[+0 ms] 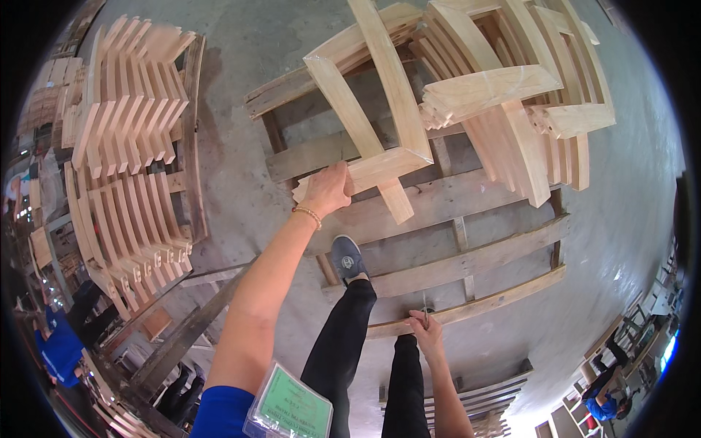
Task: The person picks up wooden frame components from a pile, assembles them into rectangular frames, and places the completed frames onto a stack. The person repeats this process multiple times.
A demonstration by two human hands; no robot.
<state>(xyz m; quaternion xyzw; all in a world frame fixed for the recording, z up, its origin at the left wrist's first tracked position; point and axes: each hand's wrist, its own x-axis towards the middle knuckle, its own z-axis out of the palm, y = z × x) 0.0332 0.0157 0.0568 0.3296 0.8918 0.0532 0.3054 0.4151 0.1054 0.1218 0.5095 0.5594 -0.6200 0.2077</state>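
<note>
Well to the left of your left hand stood two stacks of curved wooden parts, one above the other, fanned on edge. Beyond your hands, up and to the right, another stack of pale wooden frames rested on the far side of a weathered pallet (its slats grey and gapped). Bare concrete floor showed between the stacks. Just below your left forearm hung a green badge in a clear sleeve. Far left, a person in a blue top crouched; far right, another one in blue sat near shelving.
</note>
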